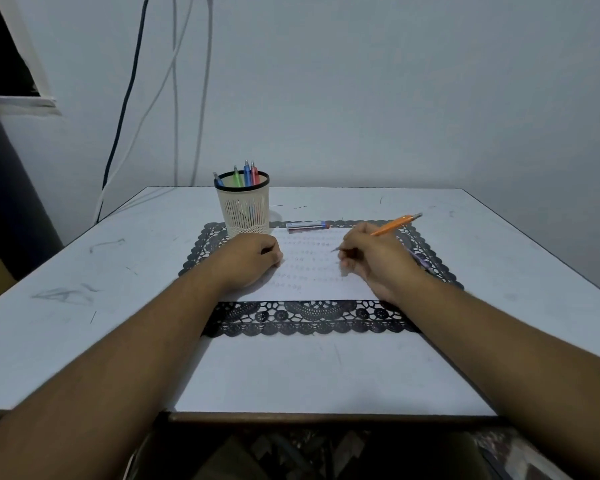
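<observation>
A white sheet of paper [312, 282] with faint rows of pencil marks lies on a black lace placemat [305, 320]. My right hand [374, 261] grips an orange mechanical pencil [395, 225], its tip just above the sheet's upper right part. My left hand [253, 258] rests on the paper's left edge with its fingers curled under, holding nothing that I can see. Another purple pencil [420, 259] lies partly hidden under my right hand.
A cream mesh pen cup [244, 213] with several coloured pens stands at the mat's far left corner. A small clear lead case [307, 226] lies beyond the paper. The white table [118, 271] ends at a wall; cables hang at the back left.
</observation>
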A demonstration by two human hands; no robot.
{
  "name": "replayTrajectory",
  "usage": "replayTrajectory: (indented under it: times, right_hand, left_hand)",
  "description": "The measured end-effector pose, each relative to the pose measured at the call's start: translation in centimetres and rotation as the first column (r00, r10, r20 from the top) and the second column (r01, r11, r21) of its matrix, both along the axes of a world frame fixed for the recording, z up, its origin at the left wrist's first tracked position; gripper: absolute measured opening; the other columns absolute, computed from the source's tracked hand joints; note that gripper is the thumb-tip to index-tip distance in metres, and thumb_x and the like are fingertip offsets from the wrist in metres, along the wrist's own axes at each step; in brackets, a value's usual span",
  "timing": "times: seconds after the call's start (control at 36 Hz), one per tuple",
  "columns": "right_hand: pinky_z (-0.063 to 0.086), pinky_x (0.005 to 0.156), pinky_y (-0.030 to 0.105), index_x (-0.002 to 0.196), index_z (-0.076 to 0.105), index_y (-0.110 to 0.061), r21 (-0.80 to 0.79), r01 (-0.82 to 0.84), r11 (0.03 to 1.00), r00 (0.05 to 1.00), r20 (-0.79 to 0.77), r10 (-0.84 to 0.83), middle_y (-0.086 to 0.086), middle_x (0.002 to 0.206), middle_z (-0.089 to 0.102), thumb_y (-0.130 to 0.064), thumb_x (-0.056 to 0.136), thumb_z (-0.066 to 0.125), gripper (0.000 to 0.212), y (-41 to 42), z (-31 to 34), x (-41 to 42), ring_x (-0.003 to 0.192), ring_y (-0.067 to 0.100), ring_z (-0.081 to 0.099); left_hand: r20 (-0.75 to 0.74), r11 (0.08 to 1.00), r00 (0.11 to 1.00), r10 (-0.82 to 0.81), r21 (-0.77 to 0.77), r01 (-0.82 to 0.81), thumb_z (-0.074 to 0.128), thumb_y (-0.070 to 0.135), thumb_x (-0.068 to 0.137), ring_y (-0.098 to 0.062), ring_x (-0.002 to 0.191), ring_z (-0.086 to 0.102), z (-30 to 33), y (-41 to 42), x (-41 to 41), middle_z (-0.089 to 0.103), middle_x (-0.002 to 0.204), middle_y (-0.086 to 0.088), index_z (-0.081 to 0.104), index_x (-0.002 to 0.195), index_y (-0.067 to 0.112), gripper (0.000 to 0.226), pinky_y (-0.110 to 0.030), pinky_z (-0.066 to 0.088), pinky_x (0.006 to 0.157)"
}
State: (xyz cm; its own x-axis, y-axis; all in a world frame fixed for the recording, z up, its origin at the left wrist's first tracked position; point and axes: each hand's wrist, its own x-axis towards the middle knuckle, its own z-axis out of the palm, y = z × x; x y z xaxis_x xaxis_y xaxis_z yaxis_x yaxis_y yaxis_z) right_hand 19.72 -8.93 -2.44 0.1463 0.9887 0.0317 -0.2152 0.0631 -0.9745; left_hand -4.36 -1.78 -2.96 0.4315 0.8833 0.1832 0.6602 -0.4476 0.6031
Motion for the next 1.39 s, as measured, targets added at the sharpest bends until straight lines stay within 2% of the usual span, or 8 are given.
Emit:
replayTrajectory:
  times: [0.11, 0.25, 0.36, 0.42, 0.56, 0.72, 1.06, 1.39]
  right_hand:
    - [0.054, 0.054, 0.033, 0.073, 0.055, -0.006, -0.026, 0.021, 0.999, 0.997, -0.072, -0.023, 0.014, 0.062, 0.063, 0.014, 0.092, 0.056, 0.027, 0.4, -0.1, 0.8, 0.058, 0.026, 0.059]
    - [0.061, 0.073, 0.037, 0.075, 0.065, -0.008, 0.030, -0.169, 0.985, 0.973, 0.168, 0.161, 0.016, 0.074, 0.068, 0.014, 0.089, 0.063, 0.025, -0.1, -0.7, -0.2, 0.067, 0.027, 0.067]
    - [0.060, 0.070, 0.031, 0.074, 0.069, -0.015, 0.019, -0.295, 0.955, 0.877, 0.403, 0.262, 0.015, 0.076, 0.070, 0.004, 0.083, 0.069, 0.021, -1.0, -0.9, -1.2, 0.070, 0.025, 0.070]
    - [0.059, 0.070, 0.033, 0.075, 0.067, -0.017, 0.011, -0.301, 0.954, 0.838, 0.480, 0.259, 0.015, 0.073, 0.069, -0.002, 0.081, 0.071, 0.016, -1.4, -0.8, -1.5, 0.070, 0.025, 0.069]
    - [0.053, 0.067, 0.040, 0.074, 0.065, -0.018, 0.016, -0.304, 0.953, 0.843, 0.471, 0.261, 0.014, 0.067, 0.063, 0.000, 0.083, 0.069, 0.021, -1.7, -0.9, -1.7, 0.066, 0.030, 0.061]
    - [0.049, 0.054, 0.029, 0.077, 0.064, -0.015, 0.030, -0.316, 0.948, 0.823, 0.506, 0.258, 0.017, 0.067, 0.065, 0.001, 0.083, 0.068, 0.018, -1.8, -1.0, -1.9, 0.060, 0.025, 0.060]
    - [0.050, 0.061, 0.037, 0.072, 0.062, -0.019, 0.013, -0.288, 0.958, 0.816, 0.527, 0.239, 0.012, 0.064, 0.064, -0.004, 0.079, 0.067, 0.017, -1.6, -1.0, -1.9, 0.064, 0.028, 0.062]
    - [0.048, 0.053, 0.028, 0.075, 0.061, -0.014, 0.024, -0.294, 0.955, 0.812, 0.534, 0.237, 0.015, 0.064, 0.064, -0.001, 0.081, 0.067, 0.015, -1.7, -0.9, -2.0, 0.059, 0.022, 0.060]
  left_hand:
    - [0.028, 1.000, 1.000, -0.001, -0.017, 0.002, 0.063, 0.025, 0.101, 0.007, 0.063, 0.058, -0.3, 0.2, 0.0, 0.068, 0.071, 0.018, 0.068, 0.073, 0.021, 0.029, -0.018, 0.042, 0.056]
    - [0.040, 1.000, 0.999, 0.001, -0.017, 0.000, 0.063, 0.025, 0.101, 0.008, 0.064, 0.058, -0.4, 0.2, -0.1, 0.068, 0.073, 0.017, 0.067, 0.072, 0.021, 0.029, -0.010, 0.038, 0.050]
    - [0.047, 1.000, 0.999, 0.004, -0.020, -0.003, 0.063, 0.023, 0.101, 0.003, 0.065, 0.059, -0.3, 0.1, 0.0, 0.068, 0.072, 0.016, 0.068, 0.072, 0.021, 0.029, -0.008, 0.039, 0.050]
    - [0.026, 1.000, 1.000, 0.010, -0.009, -0.010, 0.063, 0.024, 0.100, -0.001, 0.068, 0.059, -0.2, 0.1, 0.0, 0.068, 0.072, 0.012, 0.068, 0.073, 0.022, 0.028, -0.016, 0.041, 0.055]
    - [-0.010, 1.000, 1.000, 0.018, 0.003, -0.018, 0.063, 0.028, 0.101, 0.002, 0.071, 0.061, -0.1, 0.0, 0.0, 0.069, 0.076, 0.013, 0.068, 0.074, 0.024, 0.027, -0.018, 0.038, 0.056]
    - [-0.046, 1.000, 0.999, -0.002, 0.010, 0.002, 0.061, 0.027, 0.102, -0.004, 0.078, 0.061, 0.2, 0.0, 0.0, 0.070, 0.082, 0.011, 0.069, 0.077, 0.024, 0.026, -0.025, 0.039, 0.061]
    - [-0.043, 1.000, 0.999, 0.000, 0.009, 0.001, 0.061, 0.029, 0.102, -0.003, 0.077, 0.061, 0.1, -0.1, 0.0, 0.069, 0.079, 0.012, 0.067, 0.074, 0.025, 0.029, -0.025, 0.038, 0.061]
    - [-0.078, 1.000, 0.997, -0.018, 0.017, 0.020, 0.060, 0.028, 0.103, -0.004, 0.081, 0.060, 0.4, 0.0, 0.0, 0.068, 0.084, 0.012, 0.067, 0.076, 0.026, 0.028, -0.026, 0.038, 0.063]
